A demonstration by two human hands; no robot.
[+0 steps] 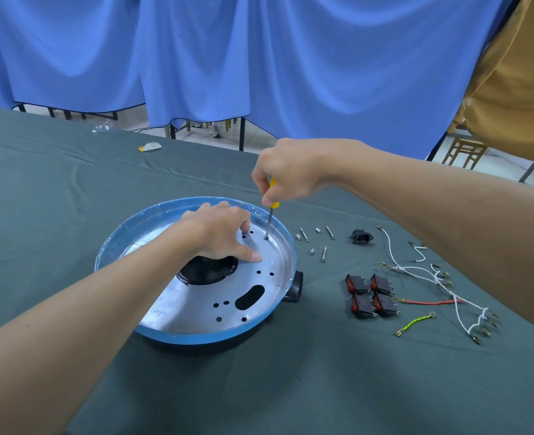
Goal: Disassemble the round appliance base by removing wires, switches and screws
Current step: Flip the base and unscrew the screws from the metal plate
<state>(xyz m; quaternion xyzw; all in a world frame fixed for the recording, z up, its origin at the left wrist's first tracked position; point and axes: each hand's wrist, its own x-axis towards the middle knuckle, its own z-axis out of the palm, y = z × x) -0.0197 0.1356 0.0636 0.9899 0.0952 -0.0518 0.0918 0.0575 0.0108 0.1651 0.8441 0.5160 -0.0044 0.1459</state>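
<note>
Right now your right hand (pixel 287 171) is closed around the yellow handle of a screwdriver (pixel 272 196), held nearly upright, with the tip of the shaft set in a hole on the far side of the round appliance base (pixel 196 337). Your left hand (pixel 221 233) rests on the silver plate of that base just beside the shaft, with the thumb stretched flat on the metal and the fingers bent so their tips press down near a cluster of small holes. It grips nothing that shows.

The base sits on the green tablecloth (pixel 71 183) in front of you, blue-rimmed, with a dark round opening (pixel 209 273) at its centre and a black knob (pixel 295 288) sticking out on its right edge.

Just right of the rim lie loose screws and spacers (pixel 314 243), then a black power socket (pixel 361 237). Nearer you, four black switches (pixel 370 296) lie close together in two pairs. Beyond them to the right are tangled white wires (pixel 416 271), a red wire (pixel 429 302) and a yellow-green wire (pixel 414 323). A blue curtain (pixel 259 58) hangs behind the table.
</note>
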